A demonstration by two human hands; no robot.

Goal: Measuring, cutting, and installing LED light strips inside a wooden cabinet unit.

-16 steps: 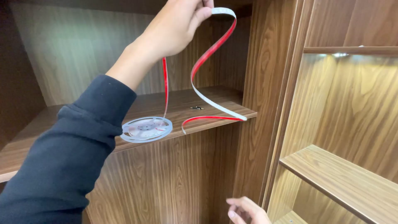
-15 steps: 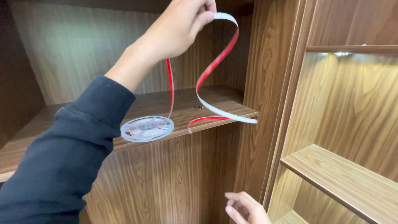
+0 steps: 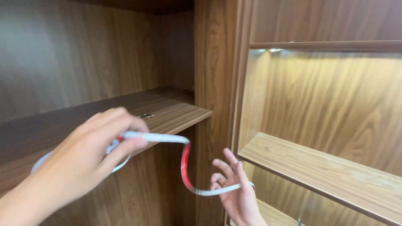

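A white-and-red strip is pinched by the left hand near a dark wooden shelf; its far end is met by the right hand, fingers spread. A lit shelf is seen right.

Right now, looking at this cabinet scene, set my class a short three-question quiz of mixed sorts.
1. True or false: the left hand pinches the light strip.
2. Which colour shows on the strip's twisted back? A) red B) green C) blue
3. Fill in: the right hand meets the strip's far end with its fingers ____.

Key:
1. True
2. A
3. Spread. The strip crosses them in front of the lit shelf.
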